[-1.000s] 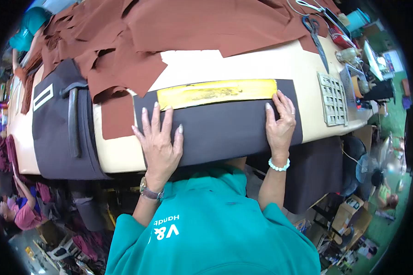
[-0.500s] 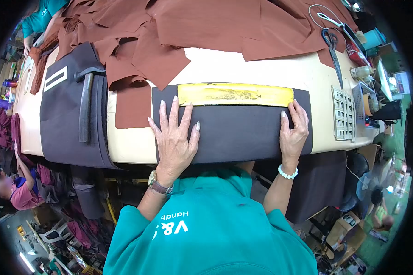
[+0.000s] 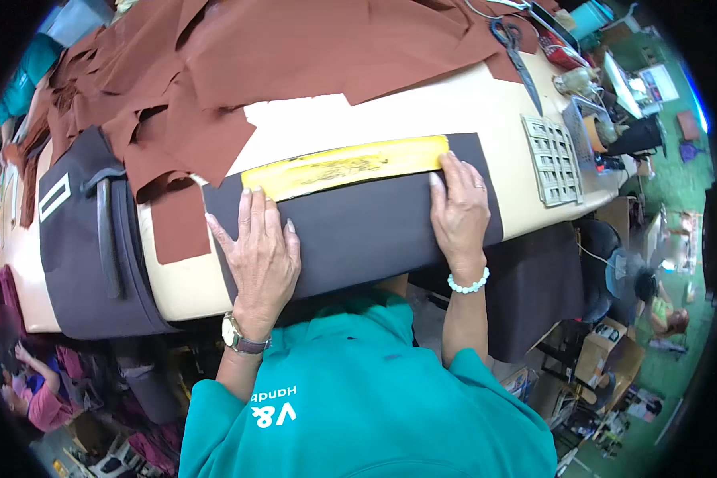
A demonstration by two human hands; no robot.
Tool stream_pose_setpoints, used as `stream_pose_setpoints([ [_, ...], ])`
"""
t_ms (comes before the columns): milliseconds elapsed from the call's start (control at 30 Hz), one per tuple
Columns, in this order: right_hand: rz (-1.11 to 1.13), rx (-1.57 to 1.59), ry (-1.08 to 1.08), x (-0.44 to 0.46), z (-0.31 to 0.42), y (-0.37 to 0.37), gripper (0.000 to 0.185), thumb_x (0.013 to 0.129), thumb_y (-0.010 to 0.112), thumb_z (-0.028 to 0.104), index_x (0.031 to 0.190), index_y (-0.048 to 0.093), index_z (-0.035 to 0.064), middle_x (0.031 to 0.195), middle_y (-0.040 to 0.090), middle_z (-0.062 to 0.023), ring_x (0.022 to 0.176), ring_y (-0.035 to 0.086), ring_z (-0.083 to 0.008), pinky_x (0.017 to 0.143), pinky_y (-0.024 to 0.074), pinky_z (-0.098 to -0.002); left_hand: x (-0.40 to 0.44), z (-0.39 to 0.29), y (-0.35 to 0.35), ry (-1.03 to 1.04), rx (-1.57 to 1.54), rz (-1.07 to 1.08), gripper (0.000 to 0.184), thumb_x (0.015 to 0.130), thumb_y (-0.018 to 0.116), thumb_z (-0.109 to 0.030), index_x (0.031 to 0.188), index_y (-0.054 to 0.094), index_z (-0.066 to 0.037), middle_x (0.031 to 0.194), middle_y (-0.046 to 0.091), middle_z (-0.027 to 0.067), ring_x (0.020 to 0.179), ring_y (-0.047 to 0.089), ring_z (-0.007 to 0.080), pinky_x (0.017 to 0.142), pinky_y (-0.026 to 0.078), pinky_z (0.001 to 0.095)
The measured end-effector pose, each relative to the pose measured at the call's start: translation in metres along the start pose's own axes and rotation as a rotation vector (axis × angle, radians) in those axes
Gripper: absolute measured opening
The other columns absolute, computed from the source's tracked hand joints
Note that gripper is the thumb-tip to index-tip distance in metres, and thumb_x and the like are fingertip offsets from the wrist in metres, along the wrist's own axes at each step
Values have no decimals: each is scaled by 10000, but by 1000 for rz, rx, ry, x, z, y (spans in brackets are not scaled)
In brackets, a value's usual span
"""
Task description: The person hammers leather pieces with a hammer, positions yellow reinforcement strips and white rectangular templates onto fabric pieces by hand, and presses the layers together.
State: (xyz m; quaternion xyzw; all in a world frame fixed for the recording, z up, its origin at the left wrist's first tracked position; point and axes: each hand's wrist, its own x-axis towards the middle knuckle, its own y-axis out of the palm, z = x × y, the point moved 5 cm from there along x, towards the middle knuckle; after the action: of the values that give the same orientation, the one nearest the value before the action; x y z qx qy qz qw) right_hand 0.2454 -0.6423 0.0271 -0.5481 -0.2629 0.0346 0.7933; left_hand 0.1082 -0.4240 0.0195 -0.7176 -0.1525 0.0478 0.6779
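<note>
as the yellow strip (image 3: 344, 166) lies flat on the dark sheet (image 3: 358, 235) near its far edge, the laying-out looks done; whether anything is fastened, or what is left, cannot be told. the strip's long axis runs left to right, its right end angled slightly farther away. the left hand (image 3: 259, 259) lies nearly flat, touching the strip's left end; the right hand (image 3: 460, 213) curves loosely at the other end, and neither closes around anything.

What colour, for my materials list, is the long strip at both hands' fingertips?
The strip is yellow with dark smudges, seen best in the head view.
</note>
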Motion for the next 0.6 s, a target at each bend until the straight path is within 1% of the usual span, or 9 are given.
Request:
stream_pose_setpoints([
  [33, -5, -70, -34, 1, 4, 0, 339, 877, 573, 241, 1165, 584, 62, 1174, 585, -126, 1088, 522, -321, 927, 396, -447, 3, -2, 0, 0, -9, 13, 465, 872, 521, -231, 1282, 486, -14, 1353, 436, 192, 1305, 362, 310, 1057, 87, 656],
  [67, 0, -103, -48, 2, 9, 1, 333, 875, 576, 247, 1159, 588, 73, 1137, 586, -118, 1061, 527, -318, 904, 399, -445, 6, -8, -6, 35, 10, -54, 450, 880, 529, -257, 1286, 498, -67, 1261, 480, 218, 1237, 420, 319, 1057, 130, 640],
  [133, -9, -135, -72, 6, 13, -2, 308, 862, 596, 274, 1101, 622, 81, 1042, 577, -93, 1002, 533, -290, 846, 403, -424, 10, -13, -5, 85, 88, -80, 439, 883, 536, -282, 1284, 508, -107, 1205, 497, 217, 1200, 438, 323, 1052, 163, 629],
  [233, 57, 81, -61, 18, -2, -9, 258, 852, 609, 252, 1014, 663, 59, 991, 589, -100, 962, 554, -281, 836, 426, -402, 14, -15, -4, 118, 142, -73, 434, 882, 550, -307, 1283, 519, -144, 1142, 507, 217, 1146, 461, 326, 1046, 222, 594],
  [300, -43, 418, 79, 30, -44, -14, 202, 846, 599, 179, 940, 683, 21, 931, 625, -148, 870, 598, -311, 802, 475, -376, 15, -14, -2, 121, 133, -54, 436, 877, 560, -297, 1283, 519, -142, 1140, 508, 227, 1146, 466, 331, 1049, 225, 584],
  [367, -247, 284, 118, 38, -93, -36, 175, 842, 585, 116, 937, 678, 2, 930, 634, -164, 898, 606, -311, 807, 474, -379, 15, -15, -4, 129, 135, -63, 434, 883, 560, -295, 1285, 519, -137, 1143, 507, 249, 1144, 472, 350, 1041, 248, 577],
  [400, -277, 179, 228, 43, -119, -46, 166, 840, 576, 90, 938, 680, 6, 936, 635, -173, 887, 609, -318, 799, 474, -386, 15, -16, -3, 126, 136, -58, 433, 885, 558, -298, 1285, 520, -136, 1145, 506, 253, 1144, 473, 355, 1038, 255, 576],
  [467, -283, 47, 356, 57, -177, -54, 193, 833, 590, 142, 942, 685, 13, 944, 634, -182, 896, 608, -334, 798, 471, -400, 15, -17, -3, 121, 142, -54, 430, 892, 554, -306, 1285, 522, -134, 1155, 506, 266, 1148, 471, 367, 1023, 280, 576],
  [600, -264, -187, 352, 99, -242, -53, 233, 842, 572, 184, 963, 687, 21, 959, 631, -198, 920, 603, -349, 825, 464, -421, 15, -17, -2, 110, 134, -58, 431, 890, 557, -308, 1283, 524, -135, 1159, 507, 274, 1150, 470, 372, 1015, 290, 577],
])
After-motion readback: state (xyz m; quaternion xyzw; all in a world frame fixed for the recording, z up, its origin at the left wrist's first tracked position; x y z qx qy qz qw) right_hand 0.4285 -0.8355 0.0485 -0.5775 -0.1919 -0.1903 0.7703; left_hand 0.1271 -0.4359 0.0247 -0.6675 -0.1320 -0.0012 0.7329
